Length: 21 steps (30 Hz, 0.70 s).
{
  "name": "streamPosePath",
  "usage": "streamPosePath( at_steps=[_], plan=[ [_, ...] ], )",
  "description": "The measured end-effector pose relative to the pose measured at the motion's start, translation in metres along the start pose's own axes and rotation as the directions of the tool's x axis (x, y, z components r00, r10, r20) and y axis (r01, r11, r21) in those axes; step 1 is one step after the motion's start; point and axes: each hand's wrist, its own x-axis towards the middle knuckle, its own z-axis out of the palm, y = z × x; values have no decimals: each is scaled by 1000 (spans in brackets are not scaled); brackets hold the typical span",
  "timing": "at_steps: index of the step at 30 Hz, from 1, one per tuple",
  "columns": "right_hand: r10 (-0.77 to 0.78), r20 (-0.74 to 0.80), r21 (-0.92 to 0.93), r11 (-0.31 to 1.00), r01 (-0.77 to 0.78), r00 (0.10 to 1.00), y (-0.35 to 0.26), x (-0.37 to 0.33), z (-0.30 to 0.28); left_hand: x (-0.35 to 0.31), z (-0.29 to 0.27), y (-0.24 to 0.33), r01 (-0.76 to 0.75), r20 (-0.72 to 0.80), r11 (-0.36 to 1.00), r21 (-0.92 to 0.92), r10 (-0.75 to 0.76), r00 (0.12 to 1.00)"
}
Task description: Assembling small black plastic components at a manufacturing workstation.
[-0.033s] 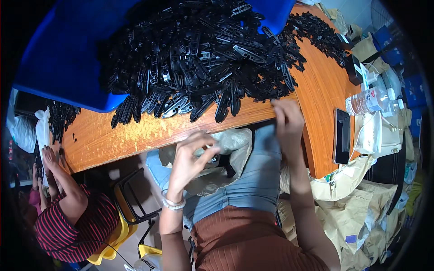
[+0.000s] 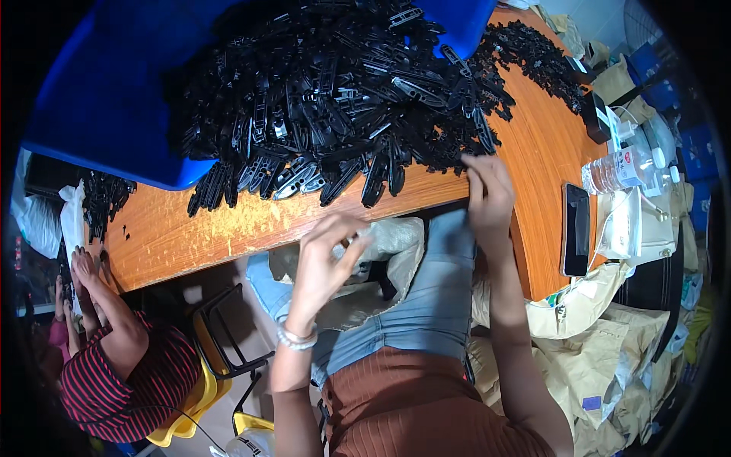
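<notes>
My left hand (image 2: 327,251) hovers over my lap with curled fingers and the thumb bent toward them. Its fingertips are blurred, so whether it holds anything is unclear. Below it an opened pale sack (image 2: 403,236) lies across my thighs, with some dark pieces inside. My right hand (image 2: 491,194) reaches over the table's front edge, finger and thumb apart. Its fingertips are at the rim of a heap of small black plastic parts (image 2: 445,156). Left of these rises a large pile of long black plastic clip-like pieces (image 2: 304,114).
A blue bin (image 2: 114,99) lies tipped behind the pile on the wooden table (image 2: 228,232). More small black parts (image 2: 533,61) spread at the back right. A phone (image 2: 576,228) and a plastic bottle (image 2: 617,169) are on the right. Another person (image 2: 129,373) works at the left.
My right hand has moved slightly up and away from me, to the edge of the small parts. My left hand has shifted only a little.
</notes>
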Motion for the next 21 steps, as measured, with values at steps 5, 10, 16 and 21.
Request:
streamPosePath(
  at_steps=[5, 10, 16, 21],
  plan=[
    [25, 188, -135, 991, 0, 982, 13, 22, 1, 45, 33, 6, 3, -303, 905, 425, 139, 943],
    [25, 200, -97, 995, -6, 980, 5, 18, 4, 50, 39, 2, 35, -293, 886, 462, 115, 949],
    [-143, 112, -78, 985, 152, 983, 18, 13, 11, 42, 39, -5, -2, -362, 907, 421, 170, 917],
    [-198, 37, -138, 970, 202, 979, 21, 10, 17, 27, 43, -4, 119, -429, 993, -10, -111, 896]
  ],
)
